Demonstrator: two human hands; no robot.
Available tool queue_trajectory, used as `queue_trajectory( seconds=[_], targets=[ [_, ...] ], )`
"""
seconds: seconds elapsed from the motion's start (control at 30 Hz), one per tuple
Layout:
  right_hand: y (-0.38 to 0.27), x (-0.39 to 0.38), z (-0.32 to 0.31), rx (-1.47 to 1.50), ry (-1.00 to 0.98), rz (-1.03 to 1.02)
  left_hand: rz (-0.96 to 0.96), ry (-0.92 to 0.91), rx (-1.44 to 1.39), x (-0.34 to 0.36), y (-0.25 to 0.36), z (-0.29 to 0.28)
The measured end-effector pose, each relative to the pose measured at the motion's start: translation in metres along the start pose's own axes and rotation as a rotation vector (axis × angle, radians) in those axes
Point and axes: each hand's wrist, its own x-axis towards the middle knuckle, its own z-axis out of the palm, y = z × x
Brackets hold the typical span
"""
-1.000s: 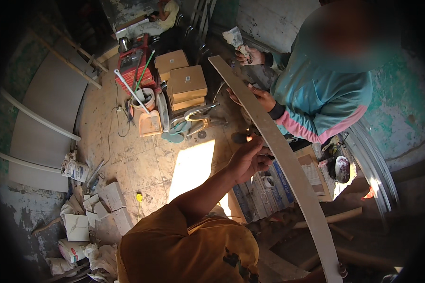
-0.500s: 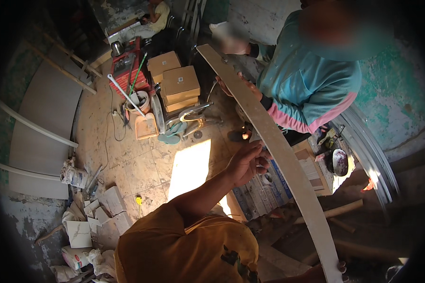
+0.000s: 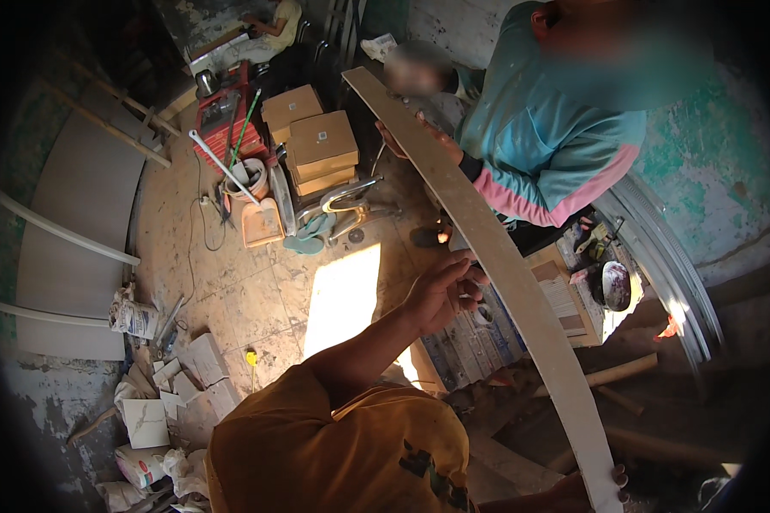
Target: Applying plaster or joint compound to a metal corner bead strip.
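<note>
A long, narrow pale board (image 3: 522, 291) runs slantwise from the upper middle down to the lower right. Its near end rests in my right hand (image 3: 619, 484), whose fingers curl round the far edge. Beside the board's left edge, about halfway along, is my left hand (image 3: 443, 295), fingers curled and thumb pointing at the edge. A small greyish-white piece (image 3: 459, 242) shows past that thumb; what the hand holds is unclear. A co-worker in a teal and pink top (image 3: 535, 145) supports the far half of the board with both hands (image 3: 436, 137).
A low table (image 3: 565, 299) beyond the board bears a dark bowl (image 3: 615, 285) and small tools. Metal channels (image 3: 667, 274) lean at the right. Cardboard boxes (image 3: 323, 141), a dustpan (image 3: 262, 224) and a tape measure (image 3: 251, 357) sit on the floor. Broken tiles (image 3: 148, 423) lie lower left.
The board's far end has shifted slightly left and up, along with the co-worker's hands. My left hand has moved a little left beside it. My right hand keeps its grip.
</note>
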Motion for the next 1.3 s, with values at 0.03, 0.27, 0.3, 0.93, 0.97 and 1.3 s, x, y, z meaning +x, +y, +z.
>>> queue_trajectory(
  seconds=[0.03, 0.27, 0.3, 0.93, 0.97, 1.3],
  targets=[
    [0.0, 0.0, 0.0, -0.007, 0.002, 0.003, 0.006, 0.0, -0.005, 0.0, 0.0, 0.0],
    [0.004, -0.001, 0.004, -0.046, 0.022, 0.024, 0.043, -0.025, -0.037, -0.004, 0.009, 0.002],
    [0.002, -0.003, 0.001, -0.052, 0.025, 0.024, 0.06, -0.039, -0.046, -0.005, 0.009, 0.002],
    [0.024, -0.015, 0.013, -0.132, 0.082, 0.043, 0.082, -0.059, -0.063, -0.002, 0.007, -0.006],
    [0.024, -0.016, 0.014, -0.139, 0.085, 0.046, 0.081, -0.058, -0.065, -0.003, 0.006, -0.007],
    [0.021, -0.014, 0.031, -0.216, 0.106, 0.068, 0.092, -0.112, -0.083, -0.005, 0.01, -0.003]
  ],
)
